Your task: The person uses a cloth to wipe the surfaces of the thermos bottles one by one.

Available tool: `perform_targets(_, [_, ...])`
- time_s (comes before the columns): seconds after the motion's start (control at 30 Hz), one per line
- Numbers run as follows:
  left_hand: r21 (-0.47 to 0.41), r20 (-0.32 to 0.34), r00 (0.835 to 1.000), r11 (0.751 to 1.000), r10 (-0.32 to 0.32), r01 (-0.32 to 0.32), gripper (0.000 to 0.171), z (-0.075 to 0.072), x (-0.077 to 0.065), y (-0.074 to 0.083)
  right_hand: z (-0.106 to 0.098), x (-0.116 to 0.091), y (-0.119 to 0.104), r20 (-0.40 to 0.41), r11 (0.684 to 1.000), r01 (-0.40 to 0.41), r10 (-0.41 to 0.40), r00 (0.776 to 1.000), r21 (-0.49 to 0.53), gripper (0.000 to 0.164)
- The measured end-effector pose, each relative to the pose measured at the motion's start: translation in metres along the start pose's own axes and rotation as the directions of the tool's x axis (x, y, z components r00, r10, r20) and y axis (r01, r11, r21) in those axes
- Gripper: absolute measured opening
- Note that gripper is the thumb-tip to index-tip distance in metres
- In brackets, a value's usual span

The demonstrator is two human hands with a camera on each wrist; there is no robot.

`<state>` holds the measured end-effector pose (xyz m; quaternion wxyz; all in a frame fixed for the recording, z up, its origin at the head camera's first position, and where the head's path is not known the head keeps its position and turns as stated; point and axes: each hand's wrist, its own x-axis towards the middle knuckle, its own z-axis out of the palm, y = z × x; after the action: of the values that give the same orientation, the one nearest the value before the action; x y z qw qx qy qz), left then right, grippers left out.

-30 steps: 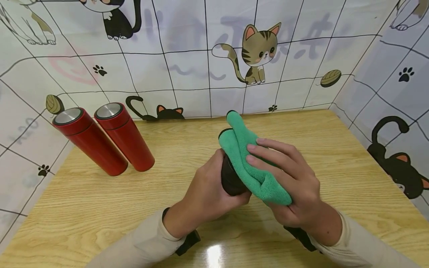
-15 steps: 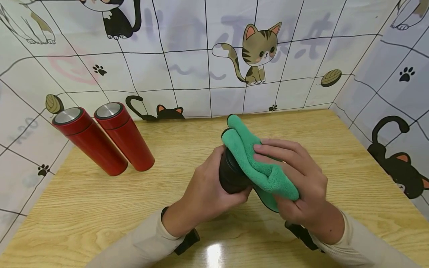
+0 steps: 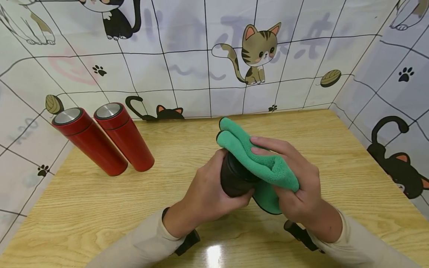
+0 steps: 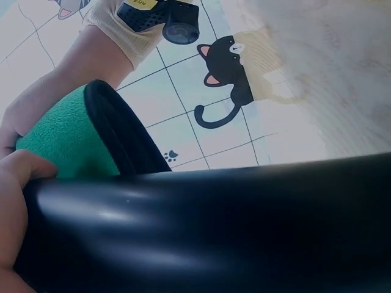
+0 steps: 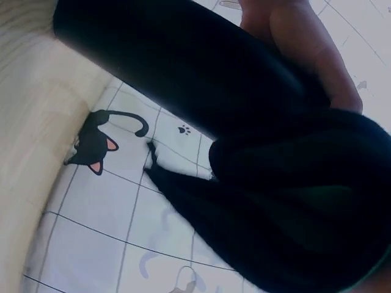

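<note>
A glossy black vacuum flask (image 3: 234, 182) is held above the table in my left hand (image 3: 206, 190), whose fingers and thumb wrap round it near the upper end. Its long smooth body (image 4: 208, 226) fills the lower left wrist view. My right hand (image 3: 306, 193) grips a folded green towel (image 3: 246, 158) with a dark edging, laid over the flask's top end, which it hides. One flap of the towel hangs below the flask's right side. In the right wrist view the towel (image 5: 293, 207) looks almost black, against the flask (image 5: 171, 67).
Two red vacuum flasks, a left one (image 3: 92, 141) and a right one (image 3: 125, 137), stand upright with steel-topped lids at the table's left. The wood-grain table (image 3: 181, 141) is enclosed by a cat-printed cloth backdrop (image 3: 187, 67) at the back and sides.
The towel and right hand have shifted back and forth across the flask's top, with the towel's lower flap coming into sight. My left hand and the flask stay nearly in place.
</note>
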<state>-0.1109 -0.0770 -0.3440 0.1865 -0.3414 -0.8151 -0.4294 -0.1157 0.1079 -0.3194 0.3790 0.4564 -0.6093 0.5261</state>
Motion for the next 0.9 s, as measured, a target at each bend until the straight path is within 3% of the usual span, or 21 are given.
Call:
perform_targets(0.1, [-0.069, 0.005, 1.000, 0.998, 0.002, -0.002, 0.082, 0.000, 0.001, 0.000, -0.003, -0.003, 0.000, 0.018, 0.988, -0.124, 0.123, 0.992, 0.093, 0.032])
perform_targets(0.17, [-0.122, 0.001, 1.000, 0.992, 0.010, -0.010, 0.082, -0.001, 0.001, 0.000, -0.006, -0.005, -0.001, 0.040, 0.967, -0.223, 0.220, 0.975, 0.120, 0.033])
perform_targets(0.23, [-0.174, -0.008, 1.000, 0.985, 0.017, -0.019, 0.083, -0.003, 0.001, 0.001, -0.008, -0.008, -0.002, 0.065, 0.930, -0.337, 0.331, 0.942, 0.146, 0.038])
perform_targets(0.3, [-0.224, -0.029, 0.999, 0.974, 0.034, -0.040, 0.084, -0.005, 0.002, 0.002, -0.010, -0.011, -0.003, 0.089, 0.881, -0.450, 0.441, 0.893, 0.147, 0.042])
perform_targets(0.43, [-0.290, -0.110, 0.992, 0.953, 0.057, -0.087, 0.083, -0.009, 0.003, 0.003, -0.010, -0.014, -0.001, 0.160, 0.773, -0.629, 0.612, 0.774, 0.085, 0.038])
perform_targets(0.6, [-0.365, -0.225, 0.973, 0.921, 0.057, -0.138, 0.075, -0.016, 0.006, 0.006, -0.007, -0.016, 0.009, 0.247, 0.632, -0.774, 0.755, 0.608, -0.025, 0.031])
perform_targets(0.77, [-0.410, -0.316, 0.945, 0.887, 0.081, -0.213, 0.068, -0.021, 0.006, 0.005, -0.006, -0.022, 0.030, 0.338, 0.469, -0.881, 0.841, 0.423, -0.065, 0.033])
perform_targets(0.9, [-0.452, -0.384, 0.914, 0.837, 0.130, -0.309, 0.063, -0.026, 0.008, 0.003, -0.008, -0.027, 0.045, 0.392, 0.341, -0.937, 0.875, 0.284, -0.082, 0.036])
